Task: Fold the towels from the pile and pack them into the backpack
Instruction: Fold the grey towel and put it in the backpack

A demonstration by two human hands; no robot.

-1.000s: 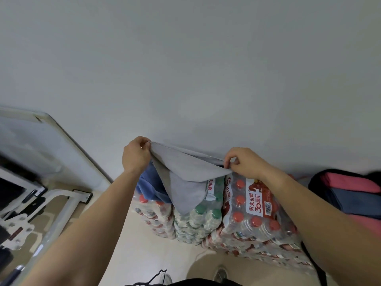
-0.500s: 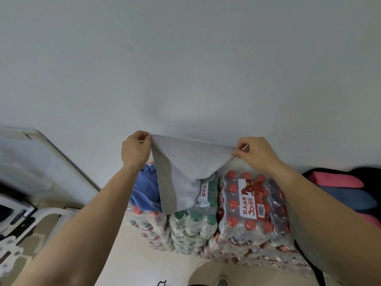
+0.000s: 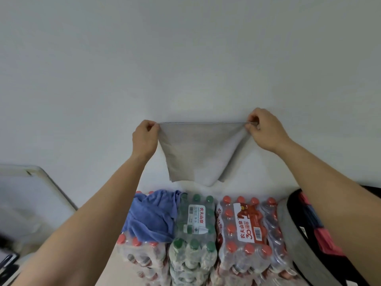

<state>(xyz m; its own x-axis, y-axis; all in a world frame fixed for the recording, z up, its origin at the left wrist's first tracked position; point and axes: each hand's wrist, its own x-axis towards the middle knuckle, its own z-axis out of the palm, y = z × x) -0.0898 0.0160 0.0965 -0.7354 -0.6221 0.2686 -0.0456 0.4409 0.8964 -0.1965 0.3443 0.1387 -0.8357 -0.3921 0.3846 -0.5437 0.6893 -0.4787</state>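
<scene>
The left hand (image 3: pixel 144 137) and the right hand (image 3: pixel 262 129) hold a grey towel (image 3: pixel 198 151) up in front of a pale wall (image 3: pixel 185 58). Each hand pinches one top corner between thumb and curled fingers. The top edge runs taut and level between them. The cloth hangs free below, narrowing toward its lower edge, which ends clear above the packs. Under it stand shrink-wrapped packs of water bottles, side by side and stacked. A green-capped pack (image 3: pixel 193 223) sits in the middle, with a red-capped pack (image 3: pixel 245 223) just to its right. A crumpled blue towel (image 3: pixel 152 215) lies on top of the packs at the left, touching the green-capped pack. More red caps (image 3: pixel 132 242) show below the blue towel. At the far right a black backpack (image 3: pixel 288 228) with a grey rim stands open beside the red-capped pack. The right forearm partly covers it. Pink and dark blue cloth shows inside the backpack, though how it is folded cannot be told. A white board (image 3: pixel 41 193) leans at the left edge of the view.
</scene>
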